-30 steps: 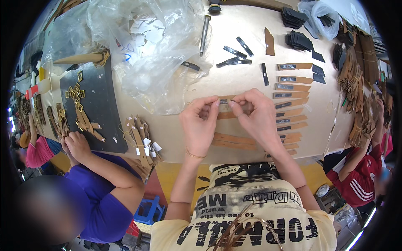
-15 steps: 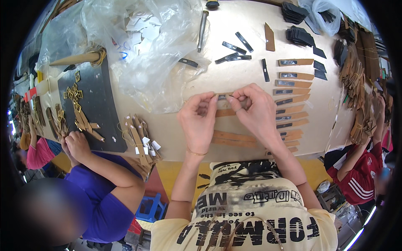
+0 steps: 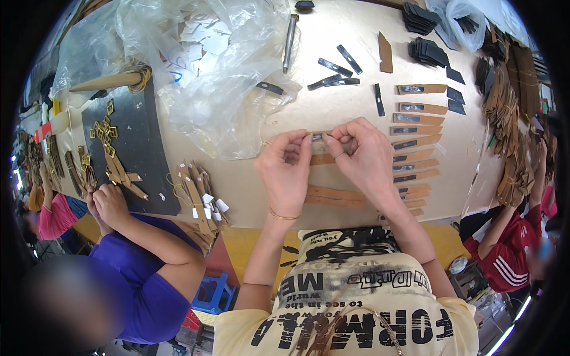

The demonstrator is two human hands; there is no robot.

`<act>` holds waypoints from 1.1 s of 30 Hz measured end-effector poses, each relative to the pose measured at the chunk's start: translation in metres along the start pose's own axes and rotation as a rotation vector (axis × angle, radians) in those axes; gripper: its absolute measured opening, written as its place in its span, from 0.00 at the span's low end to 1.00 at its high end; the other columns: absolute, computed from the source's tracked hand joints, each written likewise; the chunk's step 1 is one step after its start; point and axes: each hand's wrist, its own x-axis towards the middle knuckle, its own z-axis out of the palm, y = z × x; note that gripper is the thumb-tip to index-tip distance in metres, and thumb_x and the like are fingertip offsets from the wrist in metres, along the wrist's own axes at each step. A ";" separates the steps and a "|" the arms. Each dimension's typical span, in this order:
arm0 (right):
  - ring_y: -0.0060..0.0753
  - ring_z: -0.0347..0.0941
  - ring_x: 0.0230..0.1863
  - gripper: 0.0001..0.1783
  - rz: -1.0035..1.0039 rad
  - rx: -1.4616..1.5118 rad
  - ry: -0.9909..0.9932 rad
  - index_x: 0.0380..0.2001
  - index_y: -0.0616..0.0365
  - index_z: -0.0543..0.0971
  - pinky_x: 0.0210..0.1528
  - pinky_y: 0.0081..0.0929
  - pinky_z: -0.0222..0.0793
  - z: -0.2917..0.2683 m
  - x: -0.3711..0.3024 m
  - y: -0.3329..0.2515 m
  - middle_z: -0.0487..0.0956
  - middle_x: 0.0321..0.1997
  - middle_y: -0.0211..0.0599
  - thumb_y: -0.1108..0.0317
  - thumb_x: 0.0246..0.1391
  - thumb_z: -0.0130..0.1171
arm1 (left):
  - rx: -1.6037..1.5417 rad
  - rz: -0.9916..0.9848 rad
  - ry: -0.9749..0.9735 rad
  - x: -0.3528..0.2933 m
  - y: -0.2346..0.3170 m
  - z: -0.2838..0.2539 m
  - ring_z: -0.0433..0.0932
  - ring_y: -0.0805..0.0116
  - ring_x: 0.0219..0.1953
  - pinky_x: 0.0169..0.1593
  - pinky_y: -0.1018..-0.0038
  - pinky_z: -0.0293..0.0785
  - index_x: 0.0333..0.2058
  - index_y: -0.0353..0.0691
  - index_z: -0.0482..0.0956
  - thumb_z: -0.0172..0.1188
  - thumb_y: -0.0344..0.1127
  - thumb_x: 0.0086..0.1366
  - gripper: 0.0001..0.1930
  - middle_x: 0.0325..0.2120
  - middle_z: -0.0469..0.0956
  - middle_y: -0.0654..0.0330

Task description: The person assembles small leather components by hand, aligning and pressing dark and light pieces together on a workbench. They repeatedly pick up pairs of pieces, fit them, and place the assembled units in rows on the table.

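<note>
Between the fingertips of my left hand [image 3: 284,175] and my right hand [image 3: 363,155] is a short brown leather strip [image 3: 319,136] with a small dark piece on its face. Each hand pinches one end, thumbs toward me. Much of the strip is hidden by the fingers. Just below it another tan strip [image 3: 322,159] lies on the table, partly behind my hands. Closer to me rest longer tan strips [image 3: 335,197]. Right of my right hand runs a column of brown strips [image 3: 417,130], several bearing dark shiny inserts.
Loose black inserts [image 3: 334,66] and a metal rod [image 3: 290,44] lie beyond my hands. Clear plastic bags [image 3: 219,113] cover the left. Stacks of black pieces [image 3: 428,52] stand far right. A co-worker's hand [image 3: 111,204] handles strips beside a dark board [image 3: 160,178].
Both hands keep their pinch on the leather strip. They appear almost still; the whole view has shifted very slightly to the right.
</note>
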 end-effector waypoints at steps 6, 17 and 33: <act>0.37 0.78 0.27 0.08 0.066 0.025 -0.044 0.25 0.55 0.82 0.34 0.35 0.70 -0.002 0.001 -0.002 0.79 0.29 0.32 0.63 0.50 0.67 | 0.026 0.023 0.020 -0.001 0.004 0.001 0.77 0.75 0.24 0.30 0.78 0.75 0.36 0.33 0.83 0.68 0.24 0.58 0.08 0.25 0.80 0.58; 0.37 0.78 0.28 0.08 0.049 0.009 -0.022 0.25 0.55 0.82 0.33 0.35 0.71 -0.002 0.002 -0.003 0.80 0.28 0.33 0.63 0.49 0.67 | 0.269 0.276 0.130 -0.008 -0.008 -0.009 0.74 0.74 0.27 0.30 0.78 0.73 0.44 0.39 0.83 0.63 0.20 0.58 0.15 0.38 0.76 0.57; 0.30 0.73 0.22 0.08 -0.026 -0.002 0.035 0.26 0.57 0.82 0.27 0.29 0.68 0.002 0.000 0.003 0.79 0.27 0.31 0.64 0.48 0.69 | 0.373 0.421 0.013 -0.012 -0.016 -0.015 0.71 0.69 0.30 0.34 0.75 0.71 0.44 0.39 0.83 0.66 0.27 0.60 0.12 0.44 0.70 0.56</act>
